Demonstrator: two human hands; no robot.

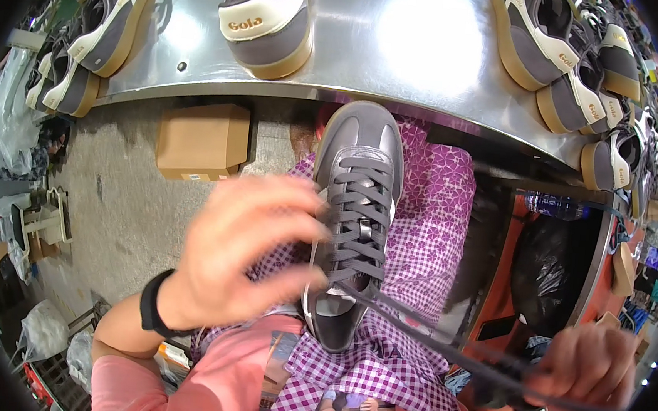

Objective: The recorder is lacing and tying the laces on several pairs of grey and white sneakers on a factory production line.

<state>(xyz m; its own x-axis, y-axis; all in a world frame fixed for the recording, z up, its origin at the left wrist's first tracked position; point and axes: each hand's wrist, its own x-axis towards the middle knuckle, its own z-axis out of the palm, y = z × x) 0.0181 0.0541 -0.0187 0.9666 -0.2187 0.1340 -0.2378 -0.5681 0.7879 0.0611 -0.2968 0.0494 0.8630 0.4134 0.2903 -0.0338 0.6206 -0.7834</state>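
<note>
A grey sneaker [362, 193] with criss-crossed grey laces rests on my lap, its toe pointing toward the bench. My left hand [253, 242], smeared a little by motion, is at the shoe's left side with thumb and fingers apart; whether the fingertips touch the upper is unclear. Out at the lower right, my right hand [590, 369] is closed around the loose shoelace ends [441, 346], which run taut from the top of the lacing. A purple checked apron [427, 236] lies under the sneaker.
The shiny metal bench [340, 59] spans the far side, with a similar sneaker [262, 26] at its edge. More shoes line up at left [111, 26] and right [539, 40]. A cardboard box [203, 140] stands on the floor; a black plastic bag [552, 265] sits at right.
</note>
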